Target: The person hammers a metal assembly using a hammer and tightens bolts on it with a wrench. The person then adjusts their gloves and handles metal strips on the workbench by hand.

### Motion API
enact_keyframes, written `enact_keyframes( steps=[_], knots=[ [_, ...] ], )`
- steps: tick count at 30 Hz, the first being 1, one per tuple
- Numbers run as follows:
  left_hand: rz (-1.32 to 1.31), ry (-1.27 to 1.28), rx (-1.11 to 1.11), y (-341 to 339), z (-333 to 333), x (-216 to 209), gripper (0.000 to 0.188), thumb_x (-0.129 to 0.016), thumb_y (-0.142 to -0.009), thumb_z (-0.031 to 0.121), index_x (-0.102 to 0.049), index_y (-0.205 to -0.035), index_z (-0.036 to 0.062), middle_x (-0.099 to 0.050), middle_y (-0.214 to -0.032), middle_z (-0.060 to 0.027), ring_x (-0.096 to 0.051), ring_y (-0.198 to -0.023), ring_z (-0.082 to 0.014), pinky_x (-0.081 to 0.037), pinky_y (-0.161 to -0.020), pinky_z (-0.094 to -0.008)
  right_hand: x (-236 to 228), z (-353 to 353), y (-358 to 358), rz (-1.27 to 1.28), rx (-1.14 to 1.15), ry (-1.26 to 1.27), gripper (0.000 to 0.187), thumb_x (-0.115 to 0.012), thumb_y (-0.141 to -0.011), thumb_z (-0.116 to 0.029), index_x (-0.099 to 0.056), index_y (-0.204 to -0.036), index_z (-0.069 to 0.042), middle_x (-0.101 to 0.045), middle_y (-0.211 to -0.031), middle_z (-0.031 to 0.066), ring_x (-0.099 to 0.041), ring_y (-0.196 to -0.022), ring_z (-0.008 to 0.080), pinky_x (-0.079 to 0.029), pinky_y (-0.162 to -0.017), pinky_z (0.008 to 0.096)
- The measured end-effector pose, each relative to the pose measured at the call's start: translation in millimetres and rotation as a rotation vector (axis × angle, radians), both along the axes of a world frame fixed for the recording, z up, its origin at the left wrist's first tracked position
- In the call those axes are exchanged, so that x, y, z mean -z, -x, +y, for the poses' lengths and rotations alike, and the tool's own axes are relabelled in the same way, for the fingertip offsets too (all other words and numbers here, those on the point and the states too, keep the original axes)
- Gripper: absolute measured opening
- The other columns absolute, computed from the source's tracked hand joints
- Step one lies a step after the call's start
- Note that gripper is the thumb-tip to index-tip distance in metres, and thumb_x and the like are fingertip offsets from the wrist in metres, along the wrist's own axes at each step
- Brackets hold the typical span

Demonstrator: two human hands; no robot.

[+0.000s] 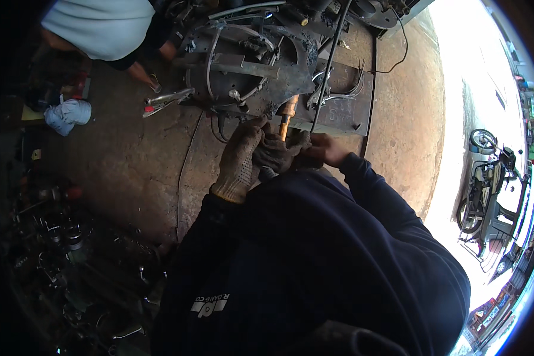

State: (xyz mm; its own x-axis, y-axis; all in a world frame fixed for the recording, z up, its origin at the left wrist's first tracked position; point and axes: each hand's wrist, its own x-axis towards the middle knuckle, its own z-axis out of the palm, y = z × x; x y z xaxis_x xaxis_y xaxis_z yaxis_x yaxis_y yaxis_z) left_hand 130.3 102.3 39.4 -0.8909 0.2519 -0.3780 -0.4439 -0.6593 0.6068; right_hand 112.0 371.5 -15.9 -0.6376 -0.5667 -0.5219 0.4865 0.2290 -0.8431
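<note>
Past the dark sleeve [362,237], both hands, left gloved [241,159] and right bare [325,148], close together around a dark glove [279,153].

One head-worn fisheye view looked steeply down from above the person's own chest, so the dark navy sleeves [314,237] filled the near lower half. It faced forward over the concrete floor [130,160] toward a blackened metal assembly [249,65] at the far top edge, fairly close. Straight lines bowed toward the rim. The sunlit street with parked motorcycles [486,190] curved along the right side; the left side fell into shadow.
</note>
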Motion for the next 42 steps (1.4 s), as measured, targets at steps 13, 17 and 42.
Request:
enact_keyframes(
  steps=[13, 17, 42],
  knots=[
    [0.086, 0.780, -0.025, -13.2, -31.7, 54.7, 0.031, -0.061, -0.099, 0.016, -0.059, -0.126, 0.0005, -0.065, -0.113, -0.0095, -0.064, -0.100, -0.0197, -0.054, -0.086, -0.0354, -36.0, -5.5, -49.4, -0.220, 0.567, 0.072, 0.041, -0.067, -0.098, -0.028, -0.060, -0.127, 0.001, -0.069, -0.108, 0.0071, -0.068, -0.089, 0.0140, -0.056, -0.081, 0.0293],
    [0.378, 0.713, 0.114, -18.8, -33.9, 52.4, 0.027, -0.067, -0.098, 0.015, -0.059, -0.120, 0.0026, -0.064, -0.098, -0.0020, -0.064, -0.087, -0.0124, -0.053, -0.077, -0.0260, -41.4, -28.9, -42.3, 0.142, 0.309, -0.373, 0.042, -0.069, -0.096, -0.028, -0.060, -0.123, 0.003, -0.069, -0.104, 0.0071, -0.066, -0.088, 0.0147, -0.054, -0.080, 0.0299],
    [0.366, 1.254, 0.565, -12.4, 20.6, 7.6, 0.022, -0.068, -0.095, 0.019, -0.066, -0.112, 0.0053, -0.073, -0.096, -0.0129, -0.073, -0.088, -0.0227, -0.057, -0.077, -0.0349, -55.1, -80.5, -61.4, 0.442, 0.702, -0.379, 0.018, -0.068, -0.090, -0.013, -0.069, -0.105, -0.004, -0.068, -0.103, 0.0176, -0.068, -0.094, 0.0396, -0.056, -0.079, 0.0427]
  ],
)
